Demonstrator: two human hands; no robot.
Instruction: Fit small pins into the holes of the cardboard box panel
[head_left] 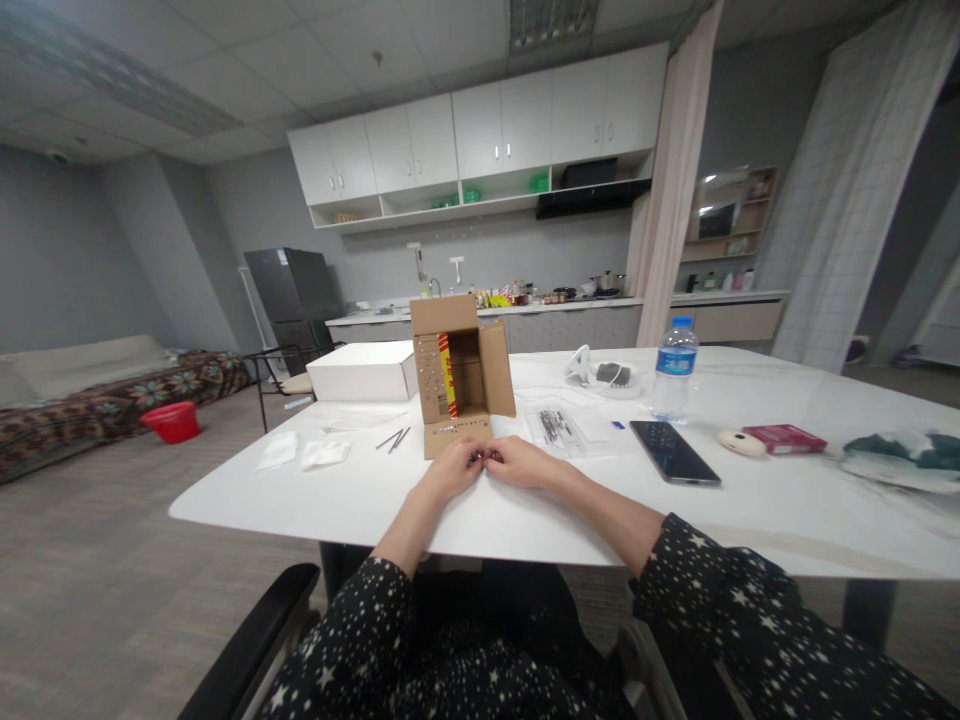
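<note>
My left hand (457, 468) and my right hand (517, 463) meet at the front of an open cardboard box (433, 375), fingertips bent together. Both look closed around something small and dark between them, too small to make out. The box stands with its opening toward me, and small pale bits dot its left side and front flap. Left of the flap lie thin metal tweezers (393, 440). Just right of the box is a clear plastic case (559, 430) with rows of small dark pieces.
A white box (360, 372) and white tissues (325, 455) are on the table's left. To the right are a phone (673, 452), a water bottle (674, 375), a dark red box (785, 438) and a white device (600, 374).
</note>
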